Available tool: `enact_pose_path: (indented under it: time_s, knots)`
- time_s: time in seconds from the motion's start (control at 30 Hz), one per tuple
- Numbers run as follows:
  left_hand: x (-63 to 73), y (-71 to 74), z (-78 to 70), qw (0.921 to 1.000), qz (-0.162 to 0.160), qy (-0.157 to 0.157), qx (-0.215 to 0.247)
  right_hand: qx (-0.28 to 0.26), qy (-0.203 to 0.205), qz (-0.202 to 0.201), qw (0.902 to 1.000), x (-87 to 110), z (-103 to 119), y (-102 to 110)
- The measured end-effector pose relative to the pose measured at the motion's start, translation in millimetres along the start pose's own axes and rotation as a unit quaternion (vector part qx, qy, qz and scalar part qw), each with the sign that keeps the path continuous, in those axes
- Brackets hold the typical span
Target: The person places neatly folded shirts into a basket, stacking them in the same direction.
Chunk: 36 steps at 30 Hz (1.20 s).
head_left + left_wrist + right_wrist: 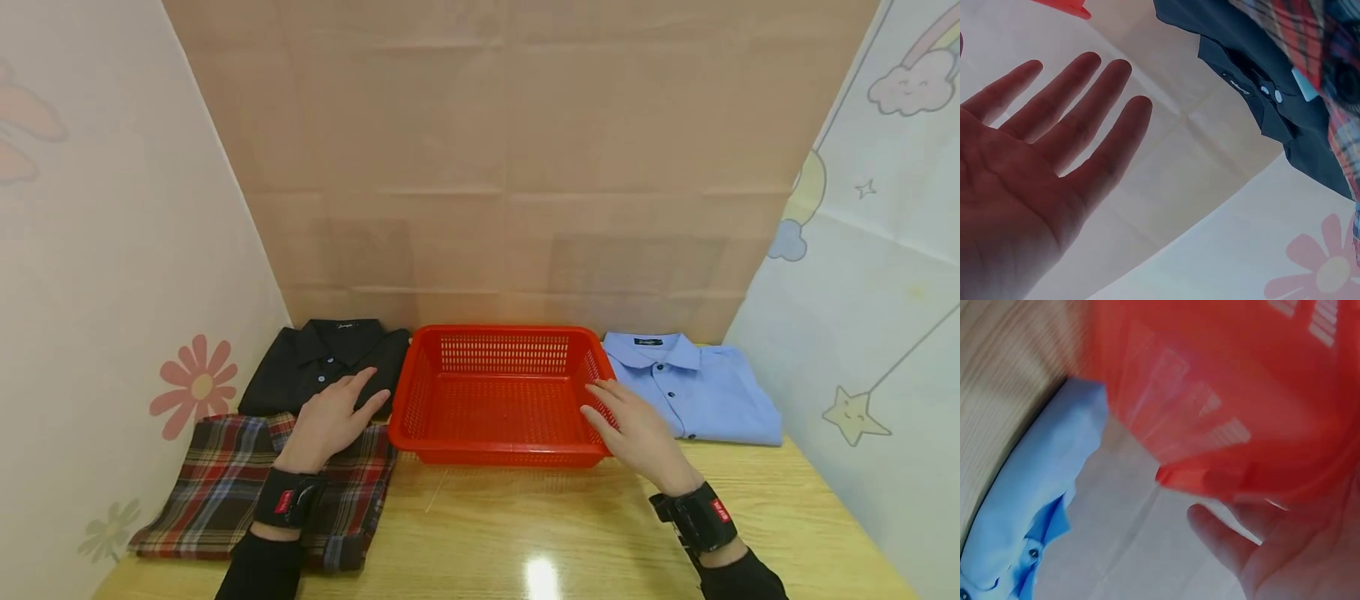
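Observation:
A red plastic basket (502, 449) with slotted walls sits at the middle of the table. Over its right rim lies my right hand (637, 429), fingers spread and fairly straight. The right wrist view shows the fingertips (1200, 515) right at the basket's blurred edge (1210, 487), some hidden by it. My left hand (326, 421), with fingers extended, hovers over a folded black shirt (273, 383) and a folded plaid shirt (217, 492). Its palm holds nothing in the left wrist view. Just right of the basket lies a folded light blue shirt (727, 396).
The wooden table (480, 533) runs back to a brown paper-covered wall (480, 167). Pale walls with printed flowers and stars close in the left (112, 292) and right (892, 333) sides. The plaid shirt lies in front of the black one.

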<state>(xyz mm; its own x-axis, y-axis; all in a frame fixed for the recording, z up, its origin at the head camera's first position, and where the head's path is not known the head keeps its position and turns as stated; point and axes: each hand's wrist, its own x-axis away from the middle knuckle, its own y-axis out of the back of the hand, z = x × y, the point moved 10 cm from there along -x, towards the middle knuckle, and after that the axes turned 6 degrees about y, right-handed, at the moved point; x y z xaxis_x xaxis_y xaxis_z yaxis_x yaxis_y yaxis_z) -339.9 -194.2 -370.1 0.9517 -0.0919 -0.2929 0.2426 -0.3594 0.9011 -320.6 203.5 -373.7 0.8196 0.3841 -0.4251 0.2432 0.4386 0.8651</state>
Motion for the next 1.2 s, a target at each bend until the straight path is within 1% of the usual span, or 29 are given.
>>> enact_pose_path:
  time_s: [0.13, 0.27, 0.33, 0.47, 0.57, 0.67, 0.8, 0.87, 0.97, 1.07, 1.2]
  knots:
    - [4.2, 0.1, 3.5, 0.9999, 0.005, -0.004, -0.008, 0.007, 0.023, -0.018, 0.9996, -1.2, 22, -3]
    - [8.3, 0.5, 9.4, 0.9999, 0.011, -0.002, -0.006, 0.015, 0.039, -0.023, 0.9989, -2.9, 45, -10]
    - [11.0, 0.5, 13.4, 0.9999, 0.014, 0.000, -0.005, 0.017, 0.048, -0.023, 0.9984, -3.6, 57, -15]
    - [18.6, 0.1, 24.5, 0.9997, 0.024, 0.006, -0.008, 0.021, 0.080, -0.027, 0.9962, -5.3, 85, -24]
    - [23.8, -0.4, 34.3, 0.9993, 0.034, 0.010, -0.008, 0.015, 0.105, -0.026, 0.9941, -7.1, 104, -30]
    - [27.7, 0.5, 41.6, 0.9990, 0.044, 0.006, -0.010, -0.001, 0.122, -0.021, 0.9923, -10.1, 119, -36]
    - [32.6, 2.1, 50.7, 0.9986, 0.050, 0.000, -0.020, -0.021, 0.156, -0.015, 0.9874, -13.0, 142, -44]
    - [35.6, 3.4, 54.6, 0.9987, 0.046, -0.005, -0.024, -0.029, 0.182, -0.012, 0.9827, -12.2, 155, -48]
    - [40.8, 6.2, 59.4, 0.9990, 0.035, -0.014, -0.024, -0.047, 0.230, -0.015, 0.9719, -8.7, 176, -55]
    - [45.7, 7.4, 64.3, 0.9990, 0.030, -0.022, -0.023, -0.076, 0.275, -0.014, 0.9583, -4.4, 197, -62]
    - [51.7, 7.9, 74.7, 0.9990, 0.036, -0.013, -0.024, -0.100, 0.332, -0.010, 0.9380, -0.1, 219, -70]
